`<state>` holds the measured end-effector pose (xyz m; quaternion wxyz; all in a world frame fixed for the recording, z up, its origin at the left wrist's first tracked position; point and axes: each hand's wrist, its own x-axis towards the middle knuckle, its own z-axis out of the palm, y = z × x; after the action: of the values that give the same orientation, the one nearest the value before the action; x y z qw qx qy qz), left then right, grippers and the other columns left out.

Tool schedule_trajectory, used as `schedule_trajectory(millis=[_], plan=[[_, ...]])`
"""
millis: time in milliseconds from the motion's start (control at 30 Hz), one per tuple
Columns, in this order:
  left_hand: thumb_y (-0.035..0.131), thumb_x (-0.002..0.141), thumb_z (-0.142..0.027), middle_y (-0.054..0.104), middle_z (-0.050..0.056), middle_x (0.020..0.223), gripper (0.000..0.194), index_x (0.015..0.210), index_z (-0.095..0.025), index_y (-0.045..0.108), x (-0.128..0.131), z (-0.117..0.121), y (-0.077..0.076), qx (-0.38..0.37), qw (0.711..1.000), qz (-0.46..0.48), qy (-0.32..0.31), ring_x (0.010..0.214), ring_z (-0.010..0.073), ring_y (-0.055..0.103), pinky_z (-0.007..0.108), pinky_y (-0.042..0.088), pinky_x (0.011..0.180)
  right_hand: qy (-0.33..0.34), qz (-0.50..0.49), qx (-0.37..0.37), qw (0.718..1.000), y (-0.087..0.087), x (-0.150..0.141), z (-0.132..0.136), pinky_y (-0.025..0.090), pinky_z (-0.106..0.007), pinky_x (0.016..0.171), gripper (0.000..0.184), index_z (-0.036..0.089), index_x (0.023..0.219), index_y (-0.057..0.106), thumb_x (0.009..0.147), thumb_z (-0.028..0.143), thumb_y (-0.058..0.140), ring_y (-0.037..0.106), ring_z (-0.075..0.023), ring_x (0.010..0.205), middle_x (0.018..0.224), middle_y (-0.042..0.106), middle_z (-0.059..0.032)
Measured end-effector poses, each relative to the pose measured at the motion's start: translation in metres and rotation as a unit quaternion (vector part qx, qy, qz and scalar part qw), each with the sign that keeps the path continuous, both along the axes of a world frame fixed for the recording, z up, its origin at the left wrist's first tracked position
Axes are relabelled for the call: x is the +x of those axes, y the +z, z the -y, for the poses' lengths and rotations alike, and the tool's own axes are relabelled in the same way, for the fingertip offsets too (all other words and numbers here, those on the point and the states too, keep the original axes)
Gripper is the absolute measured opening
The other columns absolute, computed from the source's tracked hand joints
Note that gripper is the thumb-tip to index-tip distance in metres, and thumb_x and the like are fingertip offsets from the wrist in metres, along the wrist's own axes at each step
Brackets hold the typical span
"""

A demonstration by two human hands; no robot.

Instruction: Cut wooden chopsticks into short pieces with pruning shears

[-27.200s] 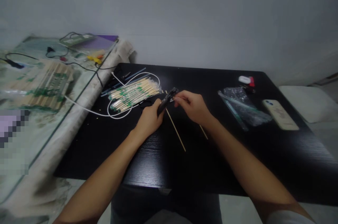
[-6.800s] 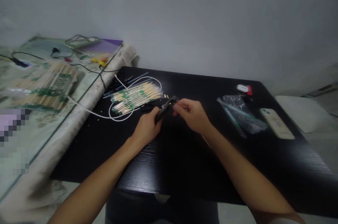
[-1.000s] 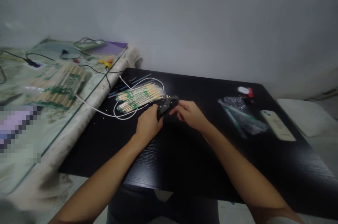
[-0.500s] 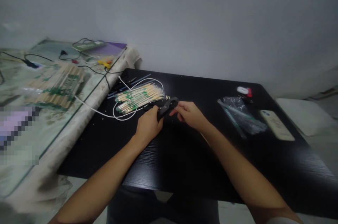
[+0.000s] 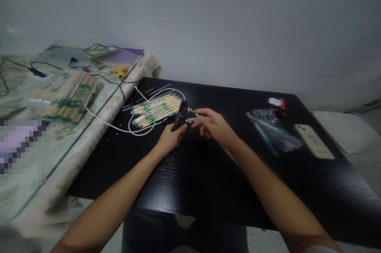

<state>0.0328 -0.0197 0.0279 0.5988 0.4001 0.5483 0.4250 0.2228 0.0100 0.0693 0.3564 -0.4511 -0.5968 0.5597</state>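
Observation:
My left hand [image 5: 172, 140] is closed around a pair of black-handled shears [image 5: 177, 117], whose handles stand apart. Their short silver blades [image 5: 191, 120] point right, toward my other hand. My right hand [image 5: 214, 125] pinches a thin wooden stick [image 5: 197, 115] at the blades; its pale tip shows past the fingertips, and whether the blades touch it I cannot tell. Thin pale lengths [image 5: 229, 153] show below the right wrist, partly hidden by the forearm. Several short wooden pieces [image 5: 189, 109] lie just beyond the blades. Left of them are clear packs of chopsticks [image 5: 156, 110] with green print.
A white cable [image 5: 139, 134] loops around the packs on the black table [image 5: 202, 181]. To the right lie plastic wrappers [image 5: 272, 132], a phone [image 5: 314, 141] and a white case [image 5: 274, 101]. On the glass-topped surface at left sits another chopstick bundle [image 5: 67, 98].
The shears' handles have spread apart and turned in my left hand, so the silver blades now show. My right hand's fingers have extended slightly, and the stick's tip has come into sight.

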Motion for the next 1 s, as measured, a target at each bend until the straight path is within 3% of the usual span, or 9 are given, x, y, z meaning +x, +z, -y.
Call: schedule_trajectory(millis=[133,333,500,700,867,1000], plan=[[0.074,0.078,-0.043,0.037,-0.01,0.046,0.032,0.073,-0.018,0.054,0.001,-0.006,-0.003,-0.047,0.993,0.105,-0.013,0.035,0.0048,0.027,0.019,0.018,0.036,-0.016,-0.012,0.008,1.0,0.011,0.016,-0.007,0.046,-0.019,0.044,0.028,0.019,0.113,0.057,0.09,0.034,0.062,0.065,-0.0125,0.057,0.086,0.077,-0.0066],[0.074,0.076,-0.037,0.039,-0.01,0.046,0.027,0.076,-0.017,0.056,0.0,-0.007,-0.004,-0.042,0.992,0.114,-0.014,0.035,0.0044,0.03,0.018,0.019,0.035,-0.091,0.019,0.008,0.996,0.024,0.06,-0.021,0.057,-0.026,0.051,0.026,0.023,0.1,0.051,0.085,0.028,0.071,0.069,-0.0167,0.066,0.082,0.075,-0.0049],[0.074,0.075,-0.037,0.041,-0.009,0.046,0.027,0.076,-0.017,0.056,0.001,-0.006,-0.005,-0.033,0.995,0.092,-0.031,0.035,0.0051,0.032,0.018,0.022,0.035,-0.124,0.03,-0.013,0.992,0.006,0.07,-0.018,0.064,-0.034,0.053,0.03,0.021,0.092,0.058,0.074,0.022,0.082,0.067,-0.0168,0.063,0.065,0.06,0.0037],[0.075,0.075,-0.037,0.041,-0.009,0.046,0.027,0.075,-0.018,0.055,0.002,-0.004,-0.002,-0.025,0.996,0.073,-0.043,0.036,0.0052,0.033,0.018,0.022,0.035,-0.145,0.059,-0.024,0.987,-0.015,0.062,-0.012,0.065,-0.03,0.05,0.02,0.017,0.081,0.066,0.074,0.019,0.084,0.066,-0.0149,0.059,0.063,0.062,-0.0006],[0.075,0.075,-0.037,0.041,-0.009,0.046,0.028,0.075,-0.018,0.055,0.002,-0.003,0.0,-0.022,0.996,0.066,-0.049,0.036,0.0054,0.033,0.018,0.023,0.036,-0.156,0.018,-0.045,0.986,-0.021,0.053,-0.006,0.067,-0.032,0.057,0.027,0.015,0.078,0.066,0.071,0.025,0.09,0.067,-0.0147,0.063,0.067,0.064,-0.0019],[0.077,0.074,-0.037,0.041,-0.009,0.046,0.029,0.076,-0.018,0.055,0.002,-0.003,0.0,-0.02,0.997,0.06,-0.047,0.036,0.0055,0.033,0.018,0.023,0.036,-0.18,-0.061,-0.039,0.981,-0.018,0.046,-0.002,0.069,-0.037,0.068,0.033,0.018,0.078,0.063,0.073,0.037,0.089,0.064,-0.0121,0.063,0.067,0.057,0.0026]])
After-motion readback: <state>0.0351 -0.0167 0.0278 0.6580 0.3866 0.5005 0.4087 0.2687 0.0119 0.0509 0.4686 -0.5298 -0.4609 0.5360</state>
